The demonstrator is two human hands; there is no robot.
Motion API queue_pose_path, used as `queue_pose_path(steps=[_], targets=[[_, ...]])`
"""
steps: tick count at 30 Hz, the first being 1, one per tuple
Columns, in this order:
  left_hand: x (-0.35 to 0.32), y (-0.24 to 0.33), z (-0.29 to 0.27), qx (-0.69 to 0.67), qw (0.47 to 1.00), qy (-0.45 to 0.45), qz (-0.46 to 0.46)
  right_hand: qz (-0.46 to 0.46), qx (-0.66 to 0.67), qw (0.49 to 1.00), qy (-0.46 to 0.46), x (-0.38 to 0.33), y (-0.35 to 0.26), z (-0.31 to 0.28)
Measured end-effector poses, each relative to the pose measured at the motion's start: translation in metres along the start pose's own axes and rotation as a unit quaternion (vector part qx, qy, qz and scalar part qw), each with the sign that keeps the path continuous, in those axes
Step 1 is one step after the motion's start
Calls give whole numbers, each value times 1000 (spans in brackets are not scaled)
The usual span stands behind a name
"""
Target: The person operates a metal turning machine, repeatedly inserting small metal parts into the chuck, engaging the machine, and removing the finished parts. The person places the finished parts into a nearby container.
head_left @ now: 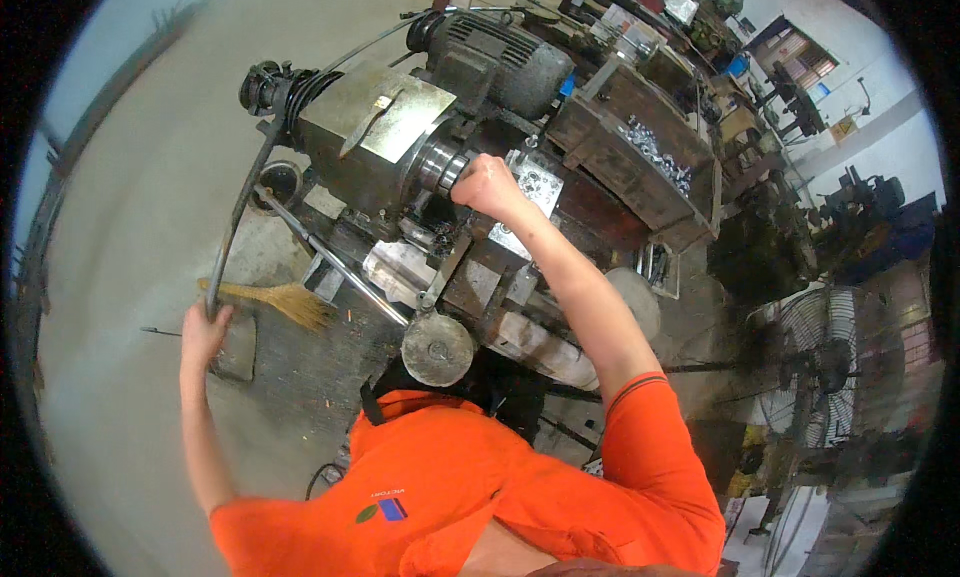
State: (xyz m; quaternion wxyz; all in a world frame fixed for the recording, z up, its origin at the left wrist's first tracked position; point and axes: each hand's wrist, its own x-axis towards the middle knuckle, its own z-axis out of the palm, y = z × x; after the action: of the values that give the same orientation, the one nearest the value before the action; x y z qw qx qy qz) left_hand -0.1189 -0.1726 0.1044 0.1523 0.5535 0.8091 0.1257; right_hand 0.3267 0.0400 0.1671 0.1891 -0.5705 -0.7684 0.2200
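A small lathe-like machine with a grey headstock [345, 107] stands ahead of me. Wrapped around the lower end of a long dark lever [243, 212], my left hand [205, 329] is closed; the lever runs up to the back of the headstock. My right hand [487, 185] is closed at the front of the shiny round spindle nose [438, 167]. Its fingers face away, so whatever they hold there is hidden. Below that hand lies a flat metal plate with holes [538, 189]. A round metal disc [437, 349] sits at the machine's near end, close to my body.
An electric motor [495, 62] is mounted behind the headstock. To the right, a rusty bin [620, 167] contains small metal parts [655, 155]. A straw broom [285, 299] and a dustpan [237, 350] lie on the floor near my left hand. A large fan [815, 367] stands at right.
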Motion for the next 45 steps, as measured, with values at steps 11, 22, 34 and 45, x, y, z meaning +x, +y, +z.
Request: queue_pose_path(steps=[11, 22, 34, 45], targets=[[119, -123, -30, 300, 922, 210, 125, 38, 24, 994, 97, -3, -3, 3], [158, -85, -14, 139, 968, 207, 39, -92, 54, 978, 180, -59, 0, -16], [104, 63, 209, 150, 966, -118, 176, 141, 0, 948, 287, -307, 121, -79], [131, 61, 172, 218, 954, -72, 193, 479, -173, 835, 206, -490, 229, -68]])
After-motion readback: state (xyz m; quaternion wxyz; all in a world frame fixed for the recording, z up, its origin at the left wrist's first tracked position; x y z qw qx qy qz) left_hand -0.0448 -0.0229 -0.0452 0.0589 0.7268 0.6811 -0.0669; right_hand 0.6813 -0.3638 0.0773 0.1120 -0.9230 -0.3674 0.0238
